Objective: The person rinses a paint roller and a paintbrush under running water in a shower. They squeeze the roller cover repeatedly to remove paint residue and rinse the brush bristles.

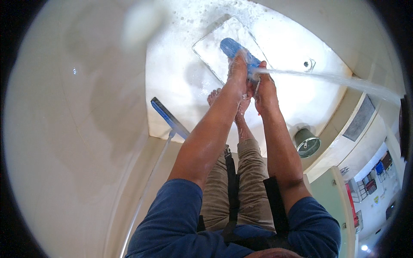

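Note:
A long blue slipper with a rounded end is held out in front of me, over a wet, foamy floor. My left hand is closed around its middle from the left side. At its near end, my right hand grips it with the thumb on top. A jet of water comes in from the right and strikes the slipper between my hands, splashing over them. Suds cling to my fingers, partly hiding them. Below my hands, my bare feet stand on the wet floor.
A square, thin-edged panel lies on the floor beyond my hands. Foam spreads behind it. A drain hole is at the right. A blue-and-black squeegee leans at the left. A round greenish bucket and a pale-green door are at the right.

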